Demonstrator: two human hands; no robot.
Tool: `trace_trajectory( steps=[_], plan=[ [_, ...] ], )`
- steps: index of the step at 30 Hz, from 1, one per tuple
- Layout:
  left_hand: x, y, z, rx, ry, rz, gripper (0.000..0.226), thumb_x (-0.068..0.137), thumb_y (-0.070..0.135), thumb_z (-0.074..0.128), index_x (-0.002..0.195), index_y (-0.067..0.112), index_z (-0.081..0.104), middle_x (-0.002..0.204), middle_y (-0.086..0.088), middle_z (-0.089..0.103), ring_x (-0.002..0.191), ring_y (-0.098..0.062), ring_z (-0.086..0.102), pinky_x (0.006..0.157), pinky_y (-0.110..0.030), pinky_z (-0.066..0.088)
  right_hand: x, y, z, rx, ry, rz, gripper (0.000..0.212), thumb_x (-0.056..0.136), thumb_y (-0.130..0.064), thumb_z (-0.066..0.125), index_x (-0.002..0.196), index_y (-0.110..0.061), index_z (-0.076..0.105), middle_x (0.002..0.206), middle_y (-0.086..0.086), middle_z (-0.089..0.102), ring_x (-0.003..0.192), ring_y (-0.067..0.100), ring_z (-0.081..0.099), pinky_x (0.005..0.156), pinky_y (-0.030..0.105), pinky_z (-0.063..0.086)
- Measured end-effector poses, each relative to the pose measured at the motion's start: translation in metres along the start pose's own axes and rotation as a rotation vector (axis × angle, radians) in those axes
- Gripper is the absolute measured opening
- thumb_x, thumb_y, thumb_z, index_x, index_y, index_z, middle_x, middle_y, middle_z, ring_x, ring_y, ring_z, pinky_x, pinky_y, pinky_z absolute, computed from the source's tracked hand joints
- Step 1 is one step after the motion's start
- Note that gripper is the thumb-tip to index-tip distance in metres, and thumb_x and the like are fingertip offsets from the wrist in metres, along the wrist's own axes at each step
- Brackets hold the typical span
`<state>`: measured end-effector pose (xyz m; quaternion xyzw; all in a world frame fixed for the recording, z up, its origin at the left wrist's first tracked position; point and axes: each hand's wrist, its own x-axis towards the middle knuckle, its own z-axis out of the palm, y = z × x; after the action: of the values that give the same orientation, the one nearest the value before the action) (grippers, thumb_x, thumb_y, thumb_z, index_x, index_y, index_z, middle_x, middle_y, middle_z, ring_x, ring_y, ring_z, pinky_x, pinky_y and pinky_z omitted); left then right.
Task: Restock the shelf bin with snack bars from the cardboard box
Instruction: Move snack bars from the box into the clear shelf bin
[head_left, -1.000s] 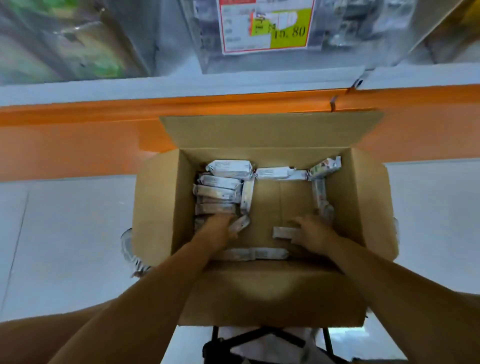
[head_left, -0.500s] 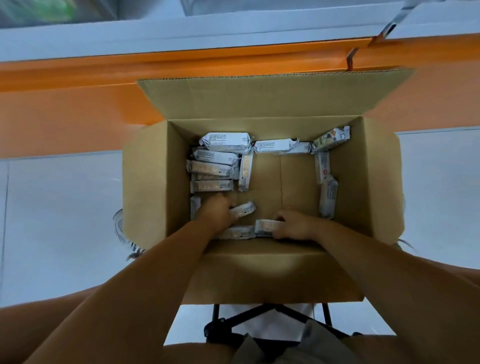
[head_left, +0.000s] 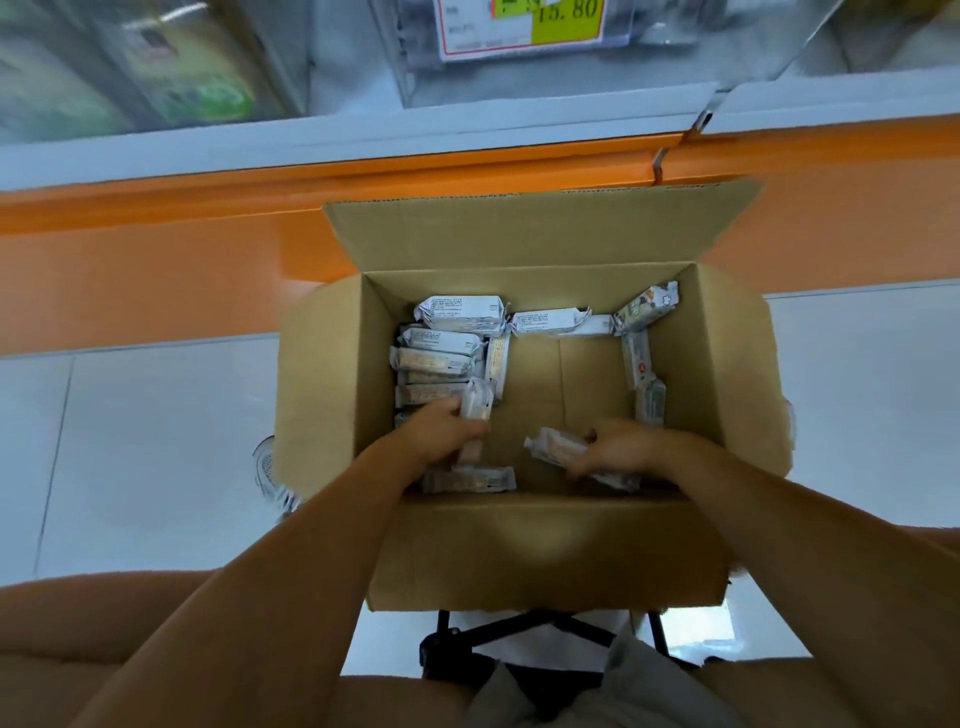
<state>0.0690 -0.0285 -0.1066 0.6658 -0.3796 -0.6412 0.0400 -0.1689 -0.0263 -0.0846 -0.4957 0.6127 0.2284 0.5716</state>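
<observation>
Cardboard box fills mid-frame on my feed, flaps open, the far flap standing up against the orange shelf base. It rests on a black stand over a pale floor. Above the orange band is a blurred shelf with a price tag (yellow patch, top cut off by the frame edge).

Snack bars are still inside the box, lining its edges. There is a stack at the left wall, a couple along the far wall and two down the right wall. The middle of the box bottom is bare.

Both forearms reach in over the near wall. Left hand has its fingers wrapped round one bar, roughly upright, just beside the left stack. Right hand grips a tilted bar by one end, near the near-right corner. I can't tell whether a second wrapper under its fingers is held too.

One loose bar lies flat along the near wall, just below the left hand.
</observation>
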Motion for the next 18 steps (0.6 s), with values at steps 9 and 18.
trace_trajectory(
  steps=[9,18],
  plan=[
    [-0.062,0.075,0.024,-0.553,-0.186,0.264,0.041,0.087,0.018,0.072,0.127,0.017,0.061,0.117,-0.005,0.072,0.108,-0.022,0.069,0.087,-0.039,0.054,-0.081,-0.041,0.000,0.672,0.434,-0.523,0.053,0.073,-0.017,0.073,0.121,-0.026,0.053,0.106,-0.006,0.069,0.099,0.012,0.066,0.092,0.037,0.051],
    [-0.158,0.154,-0.005,-0.561,-0.032,0.569,0.028,0.087,0.011,0.070,0.114,0.009,0.067,0.106,-0.016,0.074,0.093,-0.029,0.073,0.075,-0.042,0.060,-0.184,-0.074,-0.046,0.420,0.533,-0.684,0.035,0.082,-0.040,0.070,0.114,-0.033,0.059,0.102,-0.009,0.072,0.082,0.006,0.071,0.078,0.032,0.058]
  ],
)
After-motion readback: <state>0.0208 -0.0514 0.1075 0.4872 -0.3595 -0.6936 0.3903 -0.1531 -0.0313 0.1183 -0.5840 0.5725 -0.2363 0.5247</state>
